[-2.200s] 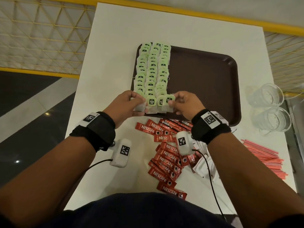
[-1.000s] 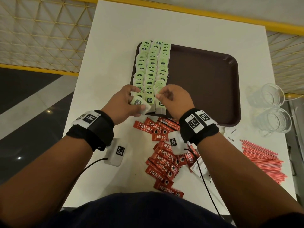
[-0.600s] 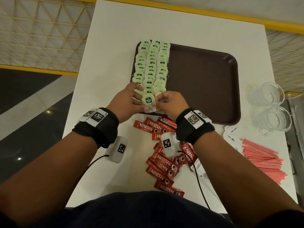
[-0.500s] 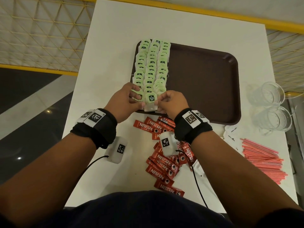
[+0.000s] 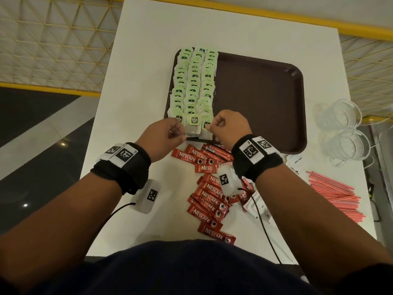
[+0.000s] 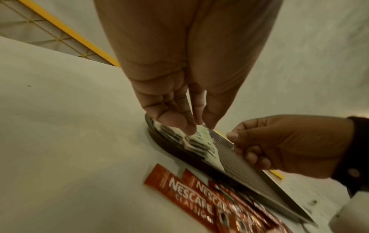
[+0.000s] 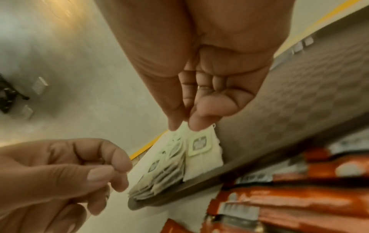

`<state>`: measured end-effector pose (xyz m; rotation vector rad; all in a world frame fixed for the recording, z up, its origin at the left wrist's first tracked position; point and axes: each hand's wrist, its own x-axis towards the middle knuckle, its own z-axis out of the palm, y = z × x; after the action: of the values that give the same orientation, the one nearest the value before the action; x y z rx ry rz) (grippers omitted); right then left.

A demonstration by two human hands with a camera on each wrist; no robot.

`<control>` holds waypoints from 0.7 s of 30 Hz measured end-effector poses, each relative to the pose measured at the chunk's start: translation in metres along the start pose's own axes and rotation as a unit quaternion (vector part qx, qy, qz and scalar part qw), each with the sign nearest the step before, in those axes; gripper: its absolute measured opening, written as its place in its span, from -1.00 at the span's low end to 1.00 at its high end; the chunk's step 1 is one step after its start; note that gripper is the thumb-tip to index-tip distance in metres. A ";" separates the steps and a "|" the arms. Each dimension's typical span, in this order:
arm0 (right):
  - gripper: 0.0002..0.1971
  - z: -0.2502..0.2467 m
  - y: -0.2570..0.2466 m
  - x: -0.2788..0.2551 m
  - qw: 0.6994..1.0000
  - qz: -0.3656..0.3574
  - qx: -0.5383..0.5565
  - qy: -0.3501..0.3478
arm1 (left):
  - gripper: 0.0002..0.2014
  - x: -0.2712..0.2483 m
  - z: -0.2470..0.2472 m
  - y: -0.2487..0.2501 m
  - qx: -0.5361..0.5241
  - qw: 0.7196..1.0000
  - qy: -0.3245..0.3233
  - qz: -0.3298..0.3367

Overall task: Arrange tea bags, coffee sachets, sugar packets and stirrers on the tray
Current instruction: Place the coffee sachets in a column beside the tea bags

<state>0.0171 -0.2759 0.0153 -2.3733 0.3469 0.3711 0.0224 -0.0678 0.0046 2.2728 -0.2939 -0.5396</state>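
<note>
A brown tray [image 5: 259, 99] carries three columns of green-tagged tea bags [image 5: 194, 81] along its left side. Both hands are at the near end of those columns. My right hand [image 5: 209, 127] pinches the top edge of the nearest tea bag [image 7: 201, 151] in the right column between thumb and forefinger [image 7: 182, 126]. My left hand [image 5: 179, 134] has curled fingertips on the nearest tea bag of the left column [image 6: 199, 127]. Red coffee sachets [image 5: 209, 201] lie scattered on the table below the tray. White sugar packets [image 5: 258, 207] are partly hidden under my right wrist.
A pile of red stirrers [image 5: 333, 194] lies at the right of the white table [image 5: 148, 60]. Two clear glass cups [image 5: 344, 141] stand right of the tray. The tray's middle and right parts are bare. Yellow mesh railing borders the table.
The hands brought tea bags held above the tray's near edge down onto the near end of the columns. The middle bag now lies flat and both hands stay at the outer bags.
</note>
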 end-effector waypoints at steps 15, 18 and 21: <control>-0.70 -0.034 0.080 -0.093 0.966 0.022 -0.235 -0.102 | -0.63 -0.024 0.071 0.055 0.227 0.959 -0.131 0.103; -0.59 -0.028 0.085 -0.102 0.953 0.032 -0.273 -0.127 | -0.61 -0.023 0.081 0.064 0.246 0.954 -0.122 0.121; -0.49 -0.014 0.091 -0.107 0.948 0.025 -0.298 -0.109 | -0.62 -0.019 0.096 0.069 0.275 0.949 -0.110 0.107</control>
<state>-0.1110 -0.3353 0.0081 -2.8717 0.2073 0.8547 -0.0422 -0.1686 0.0017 2.6628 -0.8870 -0.6574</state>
